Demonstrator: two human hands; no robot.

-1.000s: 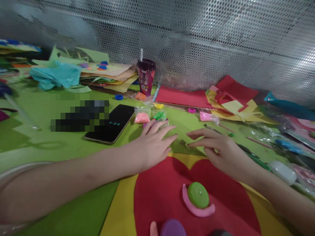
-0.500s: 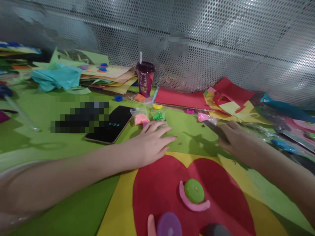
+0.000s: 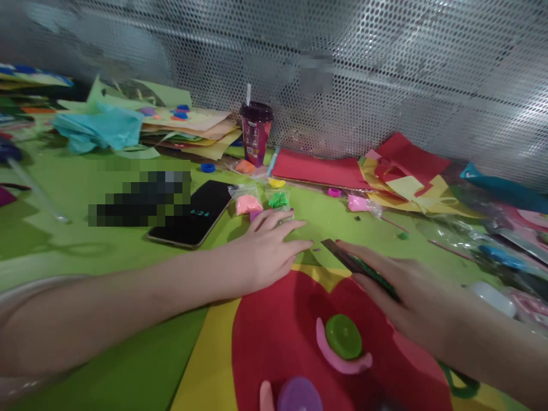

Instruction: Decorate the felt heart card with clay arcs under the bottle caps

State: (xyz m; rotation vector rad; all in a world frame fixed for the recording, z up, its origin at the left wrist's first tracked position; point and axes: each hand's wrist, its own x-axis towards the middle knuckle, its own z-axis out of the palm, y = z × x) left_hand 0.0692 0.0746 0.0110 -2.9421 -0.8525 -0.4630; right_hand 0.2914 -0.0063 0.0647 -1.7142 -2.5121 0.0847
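My left hand (image 3: 268,251) lies palm down with its fingers spread, on the green table at the top edge of the yellow sheet (image 3: 201,354). Its fingertips are beside small bags of pink clay (image 3: 248,204) and green clay (image 3: 278,200). My right hand (image 3: 411,291) is closed around scissors (image 3: 342,257), their dark blades pointing left toward my left fingers and a green loop showing below the wrist. Under both hands is a red heart (image 3: 274,337) on the yellow sheet. A green disc (image 3: 343,337) in a pink clay curve (image 3: 338,359) and a purple disc (image 3: 299,395) lie on the heart.
A phone (image 3: 192,214) lies left of my left hand. Behind stands a purple cup (image 3: 256,134) with a straw, against a perforated metal wall (image 3: 385,57). Paper stacks (image 3: 201,128) and red sheets (image 3: 321,168) line the back. Plastic packaging (image 3: 458,234) is at right.
My right hand has moved left and nearer to me, bringing the scissors over the top of the heart. My left hand stays spread in place.
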